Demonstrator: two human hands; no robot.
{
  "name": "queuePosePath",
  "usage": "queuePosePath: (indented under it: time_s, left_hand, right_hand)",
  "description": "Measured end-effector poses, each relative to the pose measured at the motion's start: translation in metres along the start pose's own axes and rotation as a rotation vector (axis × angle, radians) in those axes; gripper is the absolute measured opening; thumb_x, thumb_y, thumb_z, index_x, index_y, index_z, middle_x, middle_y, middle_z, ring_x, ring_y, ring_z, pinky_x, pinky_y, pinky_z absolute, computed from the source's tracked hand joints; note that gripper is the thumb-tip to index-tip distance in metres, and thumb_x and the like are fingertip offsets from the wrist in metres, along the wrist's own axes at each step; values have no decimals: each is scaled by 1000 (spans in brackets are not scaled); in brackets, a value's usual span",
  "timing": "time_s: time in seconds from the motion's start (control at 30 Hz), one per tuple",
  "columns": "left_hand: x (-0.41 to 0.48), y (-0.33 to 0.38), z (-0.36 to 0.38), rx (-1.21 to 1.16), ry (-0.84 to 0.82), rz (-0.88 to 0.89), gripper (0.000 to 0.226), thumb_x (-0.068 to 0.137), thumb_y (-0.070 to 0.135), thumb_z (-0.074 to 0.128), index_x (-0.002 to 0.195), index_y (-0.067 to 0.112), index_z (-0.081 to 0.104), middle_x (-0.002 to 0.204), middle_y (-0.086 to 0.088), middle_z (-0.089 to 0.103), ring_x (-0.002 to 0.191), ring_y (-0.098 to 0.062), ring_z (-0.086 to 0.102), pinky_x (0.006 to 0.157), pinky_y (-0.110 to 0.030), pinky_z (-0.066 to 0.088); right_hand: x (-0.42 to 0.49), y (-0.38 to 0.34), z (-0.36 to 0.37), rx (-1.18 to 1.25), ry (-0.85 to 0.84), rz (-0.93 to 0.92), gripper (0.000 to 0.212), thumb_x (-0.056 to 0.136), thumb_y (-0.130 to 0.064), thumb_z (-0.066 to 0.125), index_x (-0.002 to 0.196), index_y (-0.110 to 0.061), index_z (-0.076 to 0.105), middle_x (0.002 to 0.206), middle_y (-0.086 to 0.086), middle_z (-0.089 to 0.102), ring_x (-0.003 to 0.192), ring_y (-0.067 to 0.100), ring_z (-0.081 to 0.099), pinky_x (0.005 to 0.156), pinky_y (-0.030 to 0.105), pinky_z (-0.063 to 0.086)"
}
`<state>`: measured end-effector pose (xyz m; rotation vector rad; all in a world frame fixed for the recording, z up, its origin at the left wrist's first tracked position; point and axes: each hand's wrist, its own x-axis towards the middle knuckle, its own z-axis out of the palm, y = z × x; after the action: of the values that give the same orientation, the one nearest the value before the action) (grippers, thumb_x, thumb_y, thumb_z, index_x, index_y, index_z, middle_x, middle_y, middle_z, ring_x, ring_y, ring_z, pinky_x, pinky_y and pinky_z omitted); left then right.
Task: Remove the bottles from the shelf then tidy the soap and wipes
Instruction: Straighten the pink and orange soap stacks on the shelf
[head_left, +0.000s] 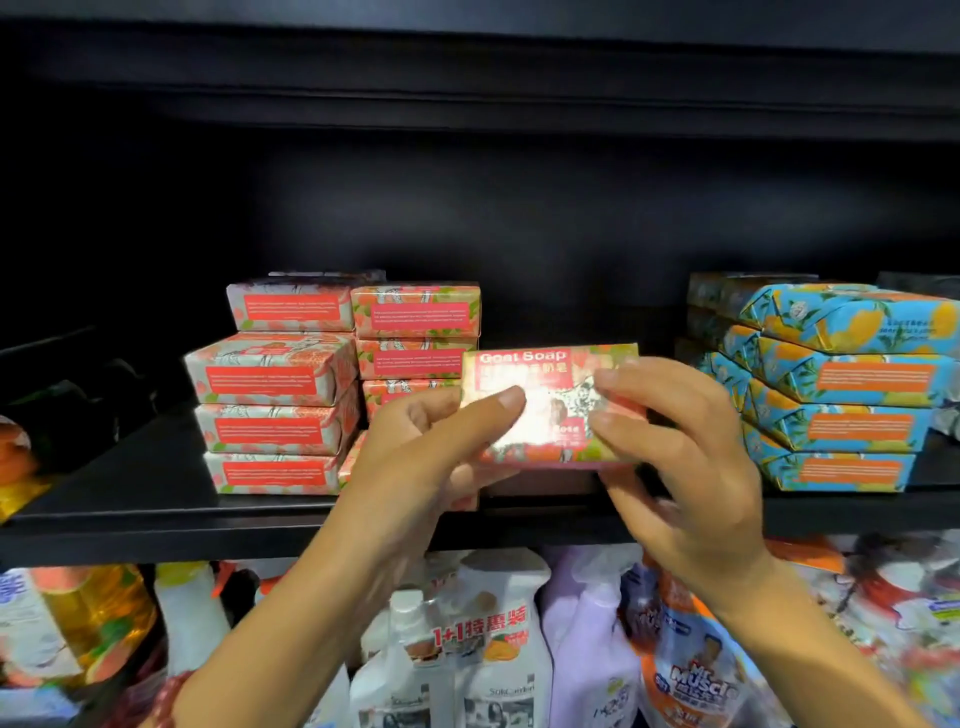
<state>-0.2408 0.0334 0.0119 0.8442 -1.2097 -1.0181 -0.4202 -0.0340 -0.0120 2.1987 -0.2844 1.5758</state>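
Pink-wrapped soap bar (550, 395), lettered "Goat Soap", held at the shelf (130, 499) front.
I see my left hand (431, 457) and right hand (685, 467) gripping its ends, thumbs on its glossy face, between pink stacks (275, 395) and blue stacks (852, 395).

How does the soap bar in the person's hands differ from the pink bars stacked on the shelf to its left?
The held bar shows its title face, reading Goat Soap; the stacked bars show a red panel of small print. The held bar is gripped by the left hand and right hand; the stacked bars lie flat on the shelf. Both wear similar pink patterned wrapping.
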Motion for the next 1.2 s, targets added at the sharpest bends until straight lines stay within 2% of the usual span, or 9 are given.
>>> queuePosePath:
  time_s: [0.13, 0.23, 0.43, 0.6, 0.7, 0.77, 0.9, 1.03, 1.2]
  left_hand:
    - [-4, -5, -9, 107, 69, 192, 24, 78, 19, 74, 100, 11, 70, 95, -6, 74, 93, -23, 70, 79, -30, 57]
    - [-6, -7, -15, 178, 53, 325, 35, 74, 15, 76, 107, 10, 64, 100, 0, 73, 97, -16, 69, 79, -22, 53]
    - [-7, -9, -26, 243, -3, 372, 54, 59, 25, 78, 110, 18, 62, 111, 4, 69, 105, -12, 65, 83, -23, 53]
    - [-8, -5, -35, 281, 9, 269, 69, 44, 38, 80, 110, 25, 64, 106, 11, 71, 99, -6, 66, 79, -18, 53]
    - [-10, -2, -36, 319, -18, 327, 61, 47, 33, 82, 104, 20, 65, 101, 5, 72, 94, -12, 69, 76, -22, 55]
    - [-12, -2, -39, 375, 10, 392, 65, 49, 33, 84, 109, 20, 62, 107, 5, 70, 100, -12, 67, 82, -25, 54]
    - [-11, -5, -42, 497, 35, 518, 68, 55, 33, 84, 116, 26, 57, 116, 8, 65, 111, -15, 61, 89, -26, 50]
    - [-8, -13, -43, 545, 14, 564, 66, 61, 30, 84, 119, 28, 53, 120, 9, 62, 115, -17, 59, 93, -33, 50]
    - [-7, -16, -48, 605, -55, 511, 81, 57, 40, 84, 127, 44, 44, 129, 18, 53, 122, -9, 52, 95, -33, 49]
  right_hand:
    - [6, -10, -3, 235, -211, 362, 77, 72, -39, 73, 138, -22, 37, 149, 1, 27, 138, 12, 29, 109, 25, 31]
    - [13, -18, 0, 481, -238, 654, 83, 71, -51, 66, 143, -37, 27, 144, -17, 36, 129, -2, 39, 100, 16, 39]
    - [25, -25, 0, 408, -91, 549, 42, 67, -13, 77, 102, -23, 57, 102, -17, 62, 96, 0, 60, 79, 11, 46]
    - [19, -29, 4, 286, 25, 323, 56, 59, 20, 63, 104, -11, 53, 110, 0, 58, 112, 11, 56, 91, 23, 45]
    - [21, -28, 5, 259, -27, 298, 54, 60, 14, 67, 106, -9, 51, 118, 5, 55, 118, 10, 51, 95, 18, 41]
    - [21, -26, 4, 250, -136, 349, 59, 67, -10, 73, 120, -10, 48, 133, 6, 45, 127, 6, 42, 99, 14, 36]
    - [23, -29, 1, 539, -285, 745, 100, 59, -48, 78, 143, -35, 24, 143, -15, 37, 127, -5, 41, 96, 12, 40]
    - [30, -23, 4, 801, -243, 1045, 82, 62, -39, 74, 135, -24, 41, 119, -8, 63, 103, 1, 63, 82, 16, 51]
    - [36, -21, 2, 844, -208, 951, 47, 61, -16, 81, 105, -16, 64, 99, -2, 72, 93, 13, 68, 70, 21, 54]
